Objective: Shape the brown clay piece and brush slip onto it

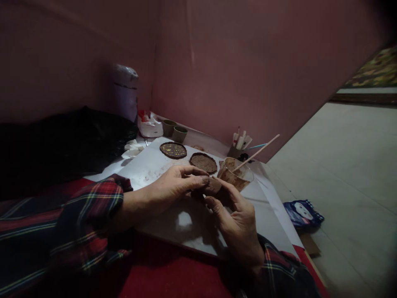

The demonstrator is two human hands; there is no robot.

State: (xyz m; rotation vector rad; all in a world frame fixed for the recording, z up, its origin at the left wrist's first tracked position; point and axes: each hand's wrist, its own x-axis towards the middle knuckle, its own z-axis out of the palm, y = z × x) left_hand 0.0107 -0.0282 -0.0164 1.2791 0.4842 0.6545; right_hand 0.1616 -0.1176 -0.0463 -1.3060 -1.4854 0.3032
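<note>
Between the fingertips of both hands is a flattened lump of brown, clay-like material [212, 187]. My left hand [170, 183] grips it from the left, thumb and fingers closed on its edge, with brown smears on the fingertips. From the right, my right hand [240, 221] pinches the same lump, its fingers curled behind. Just beyond lies a round brown clay disc [203, 164] with a raised rim. Farther left is a second brown disc [173, 150] dotted with yellow. A clear cup [237, 176] smeared brown inside stands close beyond my right hand, a wooden stick [262, 150] leaning in it.
A white board [145, 159] lies on the red-covered table. Behind it stand two small cups [180, 134], a white packet [150, 125], a purple bottle [126, 97] and a pen holder [235, 152]. A black bag [62, 142] fills the left; a blue packet [304, 213] is at right.
</note>
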